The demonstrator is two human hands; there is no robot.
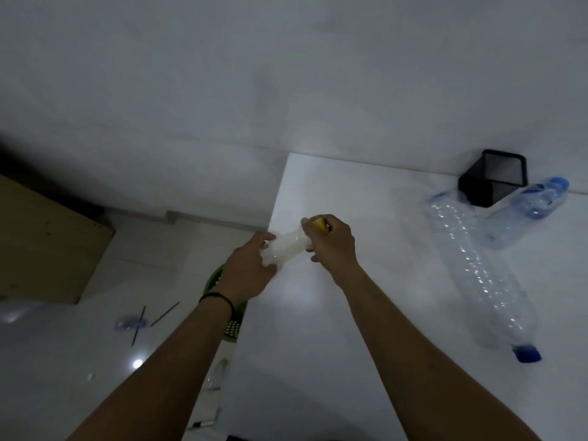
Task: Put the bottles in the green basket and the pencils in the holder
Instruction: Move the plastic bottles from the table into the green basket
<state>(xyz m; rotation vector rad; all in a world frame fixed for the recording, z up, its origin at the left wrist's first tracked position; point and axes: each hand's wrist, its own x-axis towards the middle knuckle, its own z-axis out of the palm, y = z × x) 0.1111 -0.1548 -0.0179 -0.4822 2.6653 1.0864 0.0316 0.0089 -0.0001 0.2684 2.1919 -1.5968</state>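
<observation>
Both my hands hold a small clear bottle with a yellow cap (288, 246) over the table's left edge. My left hand (251, 265) grips its body and my right hand (331, 240) curls round the capped end. Below my left wrist shows part of the green basket (219, 276), mostly hidden by my forearm. A long clear bottle with a blue cap (474, 275) lies on the white table (334, 345). A shorter blue-capped bottle (528, 208) lies beside the black mesh holder (491, 179) at the back right. Two pencils (152, 318) lie on the floor at left.
A brown cardboard box (44, 243) stands on the floor at far left. A flattened clear bottle piece with blue (129, 323) lies by the pencils. Small scraps and a marker-like item (203, 423) lie on the floor near the table's edge. White wall behind.
</observation>
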